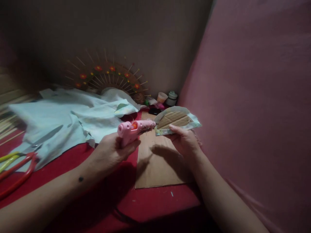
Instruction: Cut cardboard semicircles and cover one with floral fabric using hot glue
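Note:
My left hand (116, 147) is wrapped round the handle of a pink hot glue gun (138, 127), its nozzle pointing right. The nozzle tip reaches the left end of a half-round cardboard piece (173, 120) edged with pale fabric; whether they touch I cannot tell. Between thumb and fingers, my right hand (183, 139) pinches this piece along its lower edge, with the bare brown cardboard facing me. Both hands are raised over a flat tan board (160, 168), on which their shadows fall.
Pale blue-green cloth (73, 113) lies crumpled at left, with red-handled scissors (26, 165) near it. Behind stands a fan-shaped piece with red flowers (111, 69). A small cup (162, 97) and a lidded jar (172, 98) stand in the corner. A pink curtain-like surface (247, 97) bounds the right.

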`<state>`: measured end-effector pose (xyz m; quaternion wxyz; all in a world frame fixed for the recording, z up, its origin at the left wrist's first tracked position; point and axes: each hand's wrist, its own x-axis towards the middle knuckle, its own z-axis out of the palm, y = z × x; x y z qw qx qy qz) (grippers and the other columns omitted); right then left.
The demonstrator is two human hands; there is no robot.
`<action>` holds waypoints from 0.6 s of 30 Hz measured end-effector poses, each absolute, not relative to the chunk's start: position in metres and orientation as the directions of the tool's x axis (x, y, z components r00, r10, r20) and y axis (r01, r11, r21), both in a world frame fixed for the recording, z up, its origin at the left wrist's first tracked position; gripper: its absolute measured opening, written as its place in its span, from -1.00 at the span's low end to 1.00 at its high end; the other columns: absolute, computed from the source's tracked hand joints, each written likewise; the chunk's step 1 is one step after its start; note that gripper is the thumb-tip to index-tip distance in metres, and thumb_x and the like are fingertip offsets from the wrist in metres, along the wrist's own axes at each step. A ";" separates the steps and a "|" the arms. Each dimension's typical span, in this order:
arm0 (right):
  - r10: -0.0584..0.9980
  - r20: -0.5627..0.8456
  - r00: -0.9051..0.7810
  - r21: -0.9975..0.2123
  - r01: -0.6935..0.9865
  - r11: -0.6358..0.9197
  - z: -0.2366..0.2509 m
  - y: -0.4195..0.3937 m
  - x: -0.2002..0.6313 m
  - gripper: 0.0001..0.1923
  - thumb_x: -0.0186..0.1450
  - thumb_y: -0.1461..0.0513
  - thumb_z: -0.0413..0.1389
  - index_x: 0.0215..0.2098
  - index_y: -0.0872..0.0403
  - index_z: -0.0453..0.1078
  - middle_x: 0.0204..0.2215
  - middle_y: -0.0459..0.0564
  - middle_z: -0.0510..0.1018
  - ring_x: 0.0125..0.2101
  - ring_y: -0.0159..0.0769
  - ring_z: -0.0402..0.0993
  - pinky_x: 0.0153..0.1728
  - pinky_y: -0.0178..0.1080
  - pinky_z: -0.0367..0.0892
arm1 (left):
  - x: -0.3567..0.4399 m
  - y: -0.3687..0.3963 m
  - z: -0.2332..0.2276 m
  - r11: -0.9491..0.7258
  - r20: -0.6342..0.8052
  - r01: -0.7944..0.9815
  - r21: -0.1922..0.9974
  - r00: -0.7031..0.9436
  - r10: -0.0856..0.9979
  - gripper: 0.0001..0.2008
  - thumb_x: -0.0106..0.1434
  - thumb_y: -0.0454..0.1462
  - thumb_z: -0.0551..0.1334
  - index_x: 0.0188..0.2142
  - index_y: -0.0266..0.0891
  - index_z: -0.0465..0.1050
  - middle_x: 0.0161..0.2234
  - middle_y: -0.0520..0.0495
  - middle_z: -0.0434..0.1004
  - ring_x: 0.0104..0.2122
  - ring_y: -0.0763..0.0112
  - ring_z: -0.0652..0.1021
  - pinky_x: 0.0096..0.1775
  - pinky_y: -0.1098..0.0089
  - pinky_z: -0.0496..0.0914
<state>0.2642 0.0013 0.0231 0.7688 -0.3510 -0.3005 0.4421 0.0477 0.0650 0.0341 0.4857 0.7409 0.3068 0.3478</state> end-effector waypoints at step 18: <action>0.907 0.123 0.402 -0.836 -0.451 0.313 0.016 0.002 0.267 -0.72 0.06 0.36 0.26 -0.25 0.02 0.49 -0.39 -0.12 0.66 -0.33 -0.28 0.58 -0.27 -0.17 0.53 | 0.049 0.065 0.034 -0.591 0.351 0.072 0.803 0.745 0.567 -0.59 0.34 -0.24 0.17 0.17 -0.01 0.42 0.21 0.09 0.42 0.24 0.27 0.34 0.28 0.34 0.14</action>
